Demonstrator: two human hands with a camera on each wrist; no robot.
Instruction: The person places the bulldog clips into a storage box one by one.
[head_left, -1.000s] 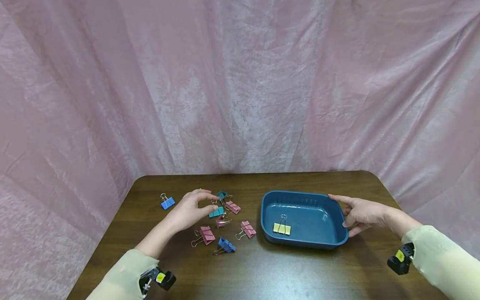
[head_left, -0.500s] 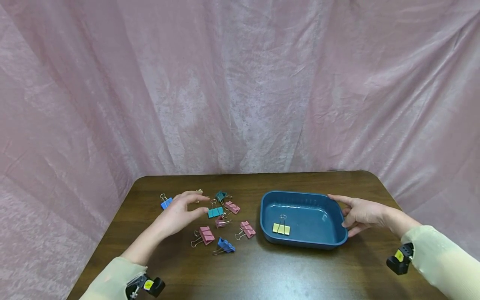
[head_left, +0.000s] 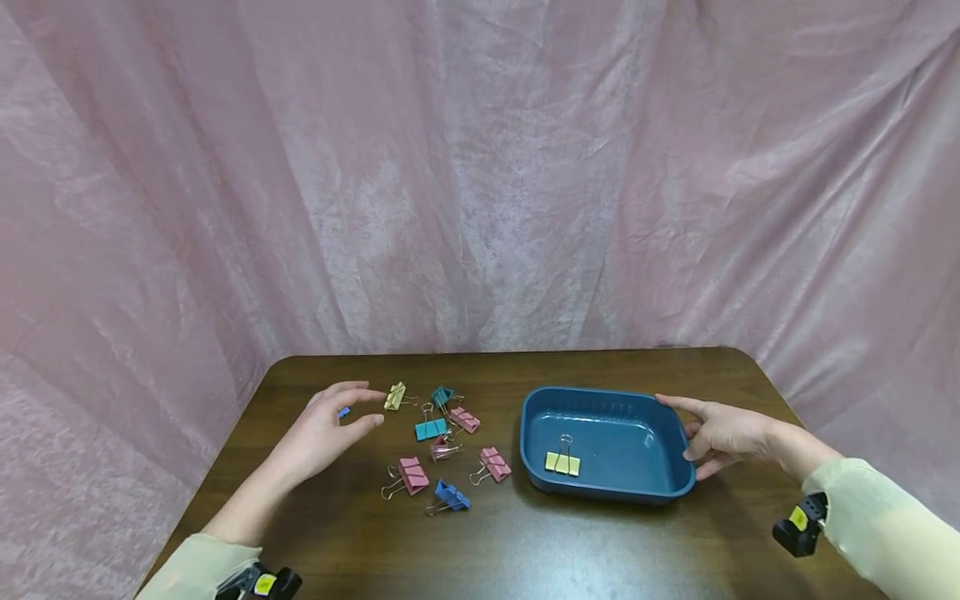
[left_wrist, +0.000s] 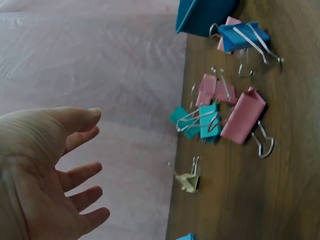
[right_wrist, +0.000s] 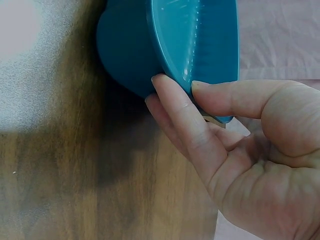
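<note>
Above the left of the table, my left hand (head_left: 315,435) hovers with its fingers relaxed and spread, holding nothing. A yellow binder clip (head_left: 395,397) lies just beyond its fingertips; a blue binder clip (head_left: 343,412) is mostly hidden behind the hand. To its right are a turquoise binder clip (head_left: 431,429), a dark green one (head_left: 442,397), several pink binder clips (head_left: 413,476) and another blue binder clip (head_left: 452,495). My right hand (head_left: 727,433) holds the right end of a blue tray (head_left: 609,492), thumb at the rim and fingers against the outer wall. Inside the tray sits a yellow binder clip (head_left: 562,463).
Everything rests on a dark wooden table (head_left: 525,550) with rounded far corners. Behind its far edge hangs a pink curtain (head_left: 480,183). A small black camera (head_left: 800,525) is strapped at the right wrist.
My left hand has moved left, away from the turquoise clip, uncovering the yellow clip and covering most of the left blue clip. The right hand and tray have stayed put.
</note>
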